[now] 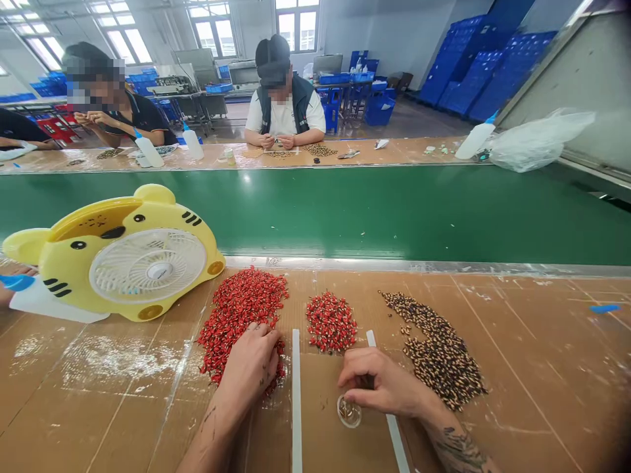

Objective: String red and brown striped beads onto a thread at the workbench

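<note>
My left hand (253, 358) is at the lower right edge of a large heap of small red pieces (244, 295). Its fingers are curled down among them and the fingertips are hidden, so what they pinch does not show. Over the brown cardboard work strip, my right hand (379, 381) has bent fingers, the thumb at the rim of a small clear round dish (349, 415). Tiny bits, too small to name, lie in the dish. Anything between the right fingertips cannot be made out. A smaller pile of red pieces with pale tips (331, 322) lies between the hands.
Dark and tan small pieces (441, 348) spread right of my right hand. White strips (296, 401) border the work strip. A yellow animal-faced fan (148, 263) stands at left. Beyond the green belt (345, 210), co-workers (283, 98) sit by squeeze bottles (192, 143).
</note>
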Demonstrator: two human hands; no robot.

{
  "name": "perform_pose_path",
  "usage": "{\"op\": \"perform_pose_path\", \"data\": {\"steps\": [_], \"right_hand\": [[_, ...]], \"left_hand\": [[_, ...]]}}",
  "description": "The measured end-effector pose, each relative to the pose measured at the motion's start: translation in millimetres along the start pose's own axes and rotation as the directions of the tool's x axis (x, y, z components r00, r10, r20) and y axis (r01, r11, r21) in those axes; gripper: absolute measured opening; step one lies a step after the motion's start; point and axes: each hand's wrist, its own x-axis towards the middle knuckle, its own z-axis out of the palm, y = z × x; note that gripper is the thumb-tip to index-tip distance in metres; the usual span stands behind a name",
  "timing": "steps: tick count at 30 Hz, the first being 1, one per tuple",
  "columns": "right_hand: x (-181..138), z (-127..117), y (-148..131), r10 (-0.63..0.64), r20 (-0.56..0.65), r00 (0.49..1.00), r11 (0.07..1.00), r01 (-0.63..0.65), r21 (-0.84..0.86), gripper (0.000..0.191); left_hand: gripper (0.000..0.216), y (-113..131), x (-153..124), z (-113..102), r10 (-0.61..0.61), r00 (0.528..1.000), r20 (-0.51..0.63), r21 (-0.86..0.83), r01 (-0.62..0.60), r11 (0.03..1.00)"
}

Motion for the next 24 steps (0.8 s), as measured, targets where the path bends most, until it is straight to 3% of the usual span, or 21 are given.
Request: {"op": "perform_pose_path", "data": {"steps": [10,17,21,24], "right_hand": [[0.2,0.8,-6.3,-0.030,0.033,0.999,0.999,0.030,-0.010,0.010],[0.1,-0.1,-4.3,-0.044,0.037,0.998,0.999,0.045,-0.029,0.009],[-2.1,0.4,-0.5,-0.036,0.046,0.998,0.999,0.037,-0.023,0.008],[-3.9,0.4,-1.0,-0.038,0.062,0.997,0.999,0.039,-0.012,0.008]], "left_hand": [[0.024,2.9,2.1,3.4,-0.047,0.999,-0.018,-0.108,0.045,0.993],[0.027,-4.1,4.2,8.6,-0.044,0.990,-0.136,-0.220,0.013,0.975],[0.028,-5.8,5.8,7.6,-0.047,0.969,-0.244,-0.417,-0.061,0.907],[0.027,3.2,4.4,8.3,0.001,0.976,-0.216,-0.599,-0.133,0.790]]}}
